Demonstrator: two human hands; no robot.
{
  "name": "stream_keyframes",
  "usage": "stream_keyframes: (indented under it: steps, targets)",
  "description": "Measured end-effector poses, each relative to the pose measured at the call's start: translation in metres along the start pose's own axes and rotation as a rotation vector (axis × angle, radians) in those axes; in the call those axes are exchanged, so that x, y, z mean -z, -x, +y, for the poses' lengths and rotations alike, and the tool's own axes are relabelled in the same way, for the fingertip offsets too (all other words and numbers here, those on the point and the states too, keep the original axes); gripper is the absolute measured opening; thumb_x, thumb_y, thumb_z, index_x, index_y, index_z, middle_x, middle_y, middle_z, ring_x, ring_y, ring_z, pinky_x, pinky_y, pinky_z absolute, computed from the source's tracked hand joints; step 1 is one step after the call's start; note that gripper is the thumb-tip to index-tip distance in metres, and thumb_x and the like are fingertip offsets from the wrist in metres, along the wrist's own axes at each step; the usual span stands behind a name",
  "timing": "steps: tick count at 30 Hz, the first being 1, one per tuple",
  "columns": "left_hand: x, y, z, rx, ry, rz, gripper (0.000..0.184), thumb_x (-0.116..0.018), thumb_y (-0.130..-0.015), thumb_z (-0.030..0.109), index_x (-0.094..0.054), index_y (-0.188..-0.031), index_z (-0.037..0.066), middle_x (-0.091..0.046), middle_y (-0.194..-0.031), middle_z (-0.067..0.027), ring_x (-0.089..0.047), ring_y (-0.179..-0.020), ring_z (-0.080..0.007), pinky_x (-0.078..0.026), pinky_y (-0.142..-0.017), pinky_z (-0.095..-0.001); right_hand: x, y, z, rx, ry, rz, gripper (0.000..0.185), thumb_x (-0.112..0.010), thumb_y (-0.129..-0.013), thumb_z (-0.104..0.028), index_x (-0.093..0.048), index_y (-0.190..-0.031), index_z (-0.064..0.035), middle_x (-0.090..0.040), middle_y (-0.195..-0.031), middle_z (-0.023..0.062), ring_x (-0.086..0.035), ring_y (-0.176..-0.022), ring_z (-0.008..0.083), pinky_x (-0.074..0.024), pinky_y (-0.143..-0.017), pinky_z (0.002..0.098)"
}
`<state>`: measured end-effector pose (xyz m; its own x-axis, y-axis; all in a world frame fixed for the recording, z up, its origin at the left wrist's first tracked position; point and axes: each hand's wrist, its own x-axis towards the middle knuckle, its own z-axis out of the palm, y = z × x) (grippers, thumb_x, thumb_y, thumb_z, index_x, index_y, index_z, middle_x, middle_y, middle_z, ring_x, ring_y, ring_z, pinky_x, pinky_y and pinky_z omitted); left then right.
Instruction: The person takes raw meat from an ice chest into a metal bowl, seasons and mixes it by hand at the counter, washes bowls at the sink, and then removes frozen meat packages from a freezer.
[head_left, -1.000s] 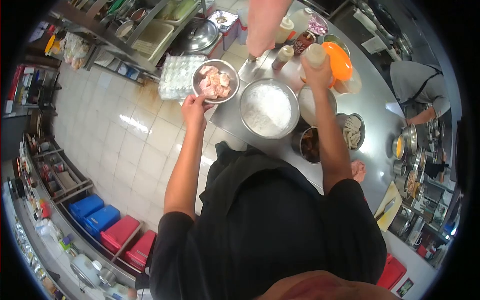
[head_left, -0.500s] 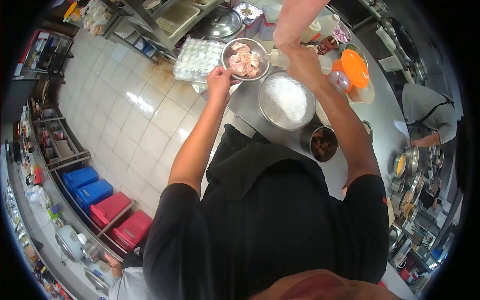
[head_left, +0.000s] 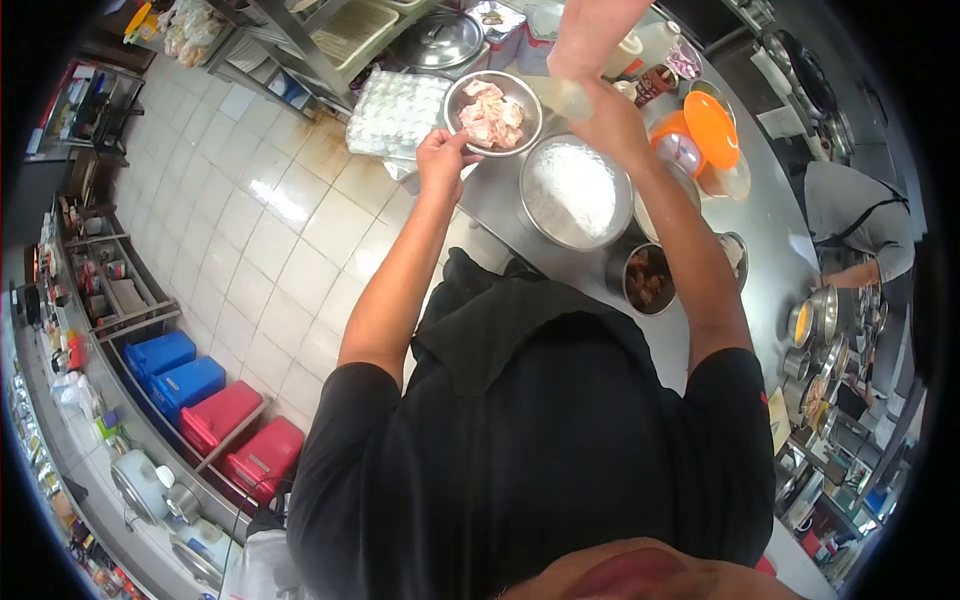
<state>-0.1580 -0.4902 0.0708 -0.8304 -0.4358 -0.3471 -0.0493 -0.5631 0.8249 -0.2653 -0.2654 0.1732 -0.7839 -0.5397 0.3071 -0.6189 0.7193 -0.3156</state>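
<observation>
My left hand [head_left: 441,160] grips the near rim of a steel bowl [head_left: 537,127] holding pieces of raw meat [head_left: 490,115]. Just right of it, my right hand [head_left: 612,122] is closed around a pale, translucent squeeze bottle [head_left: 568,99], blurred and partly hidden by the fingers. Another person's forearm [head_left: 592,38] reaches in from the top edge, close above my right hand. Below both hands stands a wide metal bowl of white powder [head_left: 572,190]. A steel pot [head_left: 618,272] with brown pieces [head_left: 648,278] sits near my right forearm.
A stack of egg trays under plastic [head_left: 398,112] lies left of the bowl. Beyond are a lidded pot [head_left: 438,40], sauce bottles [head_left: 655,84] and orange containers [head_left: 711,130] on the steel counter [head_left: 775,235]. Another person [head_left: 855,215] stands at the right, near several pans.
The meat bowl has moved slightly up. My right hand has shifted a little, and the squeeze bottle has turned, its end no longer showing right of the hand.
</observation>
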Motion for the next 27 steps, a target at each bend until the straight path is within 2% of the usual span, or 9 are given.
stream_keyframes:
  steps: [4,5,8,12,15,18,21,24,27]
  targets:
    - [-0.003,-0.005,-0.003,0.007,0.026,0.001,0.022,-0.060,-0.082,0.001,-0.045,-0.068,0.007,-0.053,-0.063,-0.0047,-0.054,-0.050,-0.0126,-0.056,-0.046,-0.0280,0.021,0.003,0.021,-0.321,-0.368,0.156,0.062,-0.078,-0.065,-0.017,-0.055,-0.121,-0.0072,-0.065,-0.105,0.0118,-0.063,-0.097,0.0231,-0.0482,-0.084,0.0337]
    - [-0.003,-0.006,-0.003,0.009,0.029,-0.007,0.022,-0.060,-0.082,0.000,-0.045,-0.068,0.007,-0.053,-0.064,-0.0048,-0.054,-0.051,-0.0126,-0.056,-0.047,-0.0280,0.017,0.005,0.041,-0.387,-0.480,0.287,0.057,-0.080,-0.065,-0.020,-0.057,-0.114,-0.0051,-0.066,-0.103,0.0108,-0.063,-0.094,0.0221,-0.0500,-0.081,0.0329]
    - [-0.002,-0.004,-0.001,0.010,0.019,-0.015,0.023,-0.060,-0.082,0.000,-0.044,-0.068,0.007,-0.052,-0.064,-0.0043,-0.054,-0.051,-0.0127,-0.056,-0.047,-0.0285,0.010,0.013,0.083,-0.488,-0.743,0.489,0.058,-0.082,-0.062,-0.019,-0.057,-0.112,-0.0032,-0.065,-0.103,0.0088,-0.063,-0.093,0.0203,-0.0500,-0.081,0.0324]
    - [0.000,-0.005,-0.004,0.021,0.014,-0.019,0.024,-0.059,-0.082,-0.001,-0.043,-0.067,0.008,-0.051,-0.063,-0.0035,-0.053,-0.051,-0.0127,-0.056,-0.047,-0.0291,-0.008,0.025,0.127,-0.681,-0.557,0.459,0.058,-0.083,-0.061,-0.018,-0.056,-0.109,-0.0004,-0.065,-0.102,0.0112,-0.062,-0.094,0.0224,-0.0498,-0.083,0.0346]
    - [0.005,-0.004,-0.002,0.032,-0.007,-0.025,0.024,-0.059,-0.082,-0.001,-0.043,-0.067,0.007,-0.051,-0.064,-0.0037,-0.053,-0.051,-0.0126,-0.057,-0.048,-0.0292,-0.035,0.034,0.153,-0.695,-0.605,0.448,0.052,-0.081,-0.063,-0.014,-0.058,-0.108,-0.0005,-0.065,-0.102,0.0104,-0.063,-0.092,0.0199,-0.0497,-0.081,0.0320]
    - [0.013,-0.004,-0.005,0.051,-0.029,-0.003,0.024,-0.059,-0.083,0.000,-0.043,-0.066,0.007,-0.051,-0.064,-0.0037,-0.054,-0.052,-0.0129,-0.057,-0.048,-0.0290,-0.045,0.042,0.162,-0.741,-0.359,0.403,0.058,-0.081,-0.064,-0.016,-0.055,-0.113,0.0006,-0.064,-0.103,0.0112,-0.061,-0.095,0.0206,-0.0488,-0.082,0.0318]
    - [0.024,-0.003,-0.009,0.066,-0.035,0.006,0.024,-0.060,-0.083,0.000,-0.044,-0.067,0.007,-0.052,-0.064,-0.0036,-0.055,-0.053,-0.0132,-0.057,-0.049,-0.0287,-0.002,0.053,0.100,-0.612,-0.207,0.404,0.059,-0.080,-0.064,-0.018,-0.054,-0.112,0.0039,-0.060,-0.112,0.0171,-0.059,-0.103,0.0274,-0.0454,-0.089,0.0343]
    - [0.031,0.001,-0.010,0.081,-0.053,0.033,0.024,-0.060,-0.083,0.000,-0.044,-0.067,0.007,-0.052,-0.064,-0.0036,-0.056,-0.054,-0.0134,-0.057,-0.050,-0.0284,0.010,0.075,0.073,-0.455,-0.156,0.507,0.056,-0.077,-0.069,-0.020,-0.055,-0.116,0.0021,-0.061,-0.113,0.0168,-0.059,-0.104,0.0279,-0.0441,-0.092,0.0352]
    - [0.040,0.006,-0.011,0.098,-0.048,0.033,0.023,-0.060,-0.083,0.000,-0.044,-0.068,0.007,-0.052,-0.065,-0.0036,-0.056,-0.054,-0.0135,-0.056,-0.049,-0.0282,-0.003,0.090,0.021,-0.494,-0.241,0.012,0.051,-0.072,-0.074,-0.022,-0.057,-0.117,-0.0005,-0.061,-0.115,0.0167,-0.058,-0.106,0.0284,-0.0438,-0.093,0.0359]
